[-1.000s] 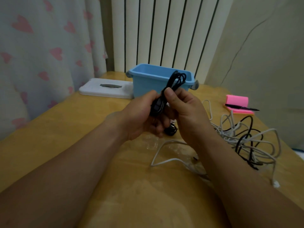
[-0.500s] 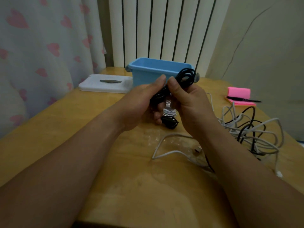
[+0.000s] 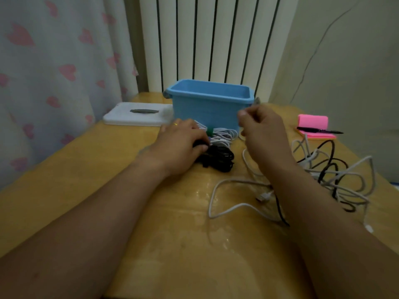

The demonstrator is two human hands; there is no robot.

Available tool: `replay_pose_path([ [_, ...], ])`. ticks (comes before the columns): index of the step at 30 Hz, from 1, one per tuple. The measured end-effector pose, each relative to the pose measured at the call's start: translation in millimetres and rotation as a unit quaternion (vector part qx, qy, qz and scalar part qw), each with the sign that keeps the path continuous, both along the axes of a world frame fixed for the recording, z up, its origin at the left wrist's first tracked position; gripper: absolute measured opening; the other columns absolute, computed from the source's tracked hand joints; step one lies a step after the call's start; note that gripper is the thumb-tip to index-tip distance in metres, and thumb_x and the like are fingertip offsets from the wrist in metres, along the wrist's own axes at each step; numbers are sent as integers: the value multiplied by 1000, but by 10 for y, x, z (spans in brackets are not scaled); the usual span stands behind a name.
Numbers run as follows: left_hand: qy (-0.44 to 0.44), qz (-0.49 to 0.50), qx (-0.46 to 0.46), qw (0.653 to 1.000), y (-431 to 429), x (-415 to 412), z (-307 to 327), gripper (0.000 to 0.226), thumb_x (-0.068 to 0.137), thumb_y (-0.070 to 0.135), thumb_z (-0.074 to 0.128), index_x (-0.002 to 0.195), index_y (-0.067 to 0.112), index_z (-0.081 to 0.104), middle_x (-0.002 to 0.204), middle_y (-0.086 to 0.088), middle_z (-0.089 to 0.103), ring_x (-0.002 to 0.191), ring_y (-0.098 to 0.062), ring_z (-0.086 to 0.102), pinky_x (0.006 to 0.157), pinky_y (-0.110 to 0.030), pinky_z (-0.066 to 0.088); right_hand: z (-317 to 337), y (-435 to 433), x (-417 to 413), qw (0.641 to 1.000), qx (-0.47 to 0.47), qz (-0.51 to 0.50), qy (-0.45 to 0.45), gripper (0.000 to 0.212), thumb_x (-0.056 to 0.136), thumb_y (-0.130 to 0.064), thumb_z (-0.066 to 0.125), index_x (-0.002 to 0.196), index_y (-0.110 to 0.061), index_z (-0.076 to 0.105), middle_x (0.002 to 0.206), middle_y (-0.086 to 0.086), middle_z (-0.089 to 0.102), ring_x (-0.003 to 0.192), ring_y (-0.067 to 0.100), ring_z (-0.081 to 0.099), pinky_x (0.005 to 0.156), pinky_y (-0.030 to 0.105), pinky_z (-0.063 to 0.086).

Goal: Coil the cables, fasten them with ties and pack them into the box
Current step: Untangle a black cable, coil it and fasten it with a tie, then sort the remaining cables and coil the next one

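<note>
Just outside blue box: white coil, black coil on table.

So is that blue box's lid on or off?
Off. The blue box stands open-topped, and the white lid lies flat on the table beside it.

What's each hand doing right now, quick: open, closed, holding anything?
Left hand: grip closed on the black cable coil.
Right hand: fingers curled, in the air; whether it pinches anything cannot be told.
</note>
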State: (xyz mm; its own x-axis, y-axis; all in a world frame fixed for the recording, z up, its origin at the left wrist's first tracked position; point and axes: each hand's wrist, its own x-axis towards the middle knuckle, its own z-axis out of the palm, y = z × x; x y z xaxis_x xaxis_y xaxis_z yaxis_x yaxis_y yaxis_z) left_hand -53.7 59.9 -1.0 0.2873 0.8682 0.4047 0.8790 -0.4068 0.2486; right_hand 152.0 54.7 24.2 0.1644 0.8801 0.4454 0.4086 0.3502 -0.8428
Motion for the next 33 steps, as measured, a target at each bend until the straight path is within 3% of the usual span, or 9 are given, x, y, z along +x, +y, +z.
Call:
replay_pose_path([
  [3, 30, 8, 4, 1000, 32, 80, -39, 24, 104, 46, 62, 125, 40, 71, 117, 7, 54, 119, -21, 49, 104, -46, 40, -131, 22, -64, 982, -27, 30, -186, 14, 99, -32, 68, 109, -22, 73, 102, -5, 70, 96, 13, 65, 83, 34, 53],
  [7, 17, 2, 35, 999, 31, 125, -102, 22, 103, 44, 62, 123, 39, 71, 116, 4, 59, 114, -24, 53, 99, -49, 42, -204, 6, -143, 967, 10, 44, -252, 12, 97, -29, 69, 109, -25, 72, 104, -4, 66, 96, 13, 59, 82, 31, 47],
  [11, 33, 42, 36, 998, 49, 139, -109, 18, 101, 46, 63, 117, 41, 71, 119, 4, 59, 119, -25, 52, 98, -45, 37, -326, 37, -167, 929, -20, 75, -363, 10, 94, -21, 65, 94, -25, 75, 98, 2, 69, 93, 22, 65, 76, 35, 51],
  [14, 13, 49, 40, 998, 41, 143, -133, 31, 99, 46, 66, 129, 41, 62, 127, 3, 58, 124, -24, 52, 103, -47, 37, -315, 46, -153, 951, 14, 23, -307, 13, 100, -25, 60, 102, -24, 73, 102, -1, 66, 93, 17, 61, 77, 33, 46],
  [18, -85, 50, 55, 994, 27, 67, -84, 35, 100, 50, 66, 131, 36, 60, 123, 6, 57, 120, -18, 52, 105, -47, 43, -335, 51, -121, 938, -2, 47, -344, 14, 100, -24, 61, 106, -21, 73, 107, -2, 65, 100, 18, 60, 84, 36, 49],
  [24, -227, 35, 127, 965, -120, 84, 40, 11, 105, 31, 61, 112, 25, 67, 103, 7, 62, 101, -16, 59, 93, -50, 54, -117, -21, -148, 993, 4, 0, -116, 14, 103, -26, 61, 105, -18, 73, 102, -4, 72, 96, 14, 66, 78, 30, 49],
  [27, -250, -9, 80, 965, -293, 218, 193, 12, 107, 29, 61, 109, 22, 71, 100, 7, 67, 96, -10, 62, 88, -40, 57, 322, -146, -129, 999, -11, 35, -27, 19, 103, -29, 62, 106, -14, 74, 97, 0, 74, 91, 13, 69, 81, 38, 60],
  [30, -244, -65, -8, 968, -546, 362, 462, 15, 108, 34, 60, 109, 25, 72, 97, 14, 69, 91, 0, 64, 77, -24, 52, 977, -452, 127, 995, 16, 79, 51, 20, 105, -26, 61, 108, -11, 74, 89, 1, 74, 77, 10, 66, 70, 28, 55],
  [33, -181, -108, -103, 972, -846, 501, 591, 23, 106, 49, 57, 108, 32, 71, 97, 12, 71, 89, -1, 66, 78, -30, 57, 1369, -871, 657, 996, 65, 62, 24, 22, 106, -27, 57, 110, -13, 74, 88, 1, 74, 77, 13, 67, 67, 27, 53],
])
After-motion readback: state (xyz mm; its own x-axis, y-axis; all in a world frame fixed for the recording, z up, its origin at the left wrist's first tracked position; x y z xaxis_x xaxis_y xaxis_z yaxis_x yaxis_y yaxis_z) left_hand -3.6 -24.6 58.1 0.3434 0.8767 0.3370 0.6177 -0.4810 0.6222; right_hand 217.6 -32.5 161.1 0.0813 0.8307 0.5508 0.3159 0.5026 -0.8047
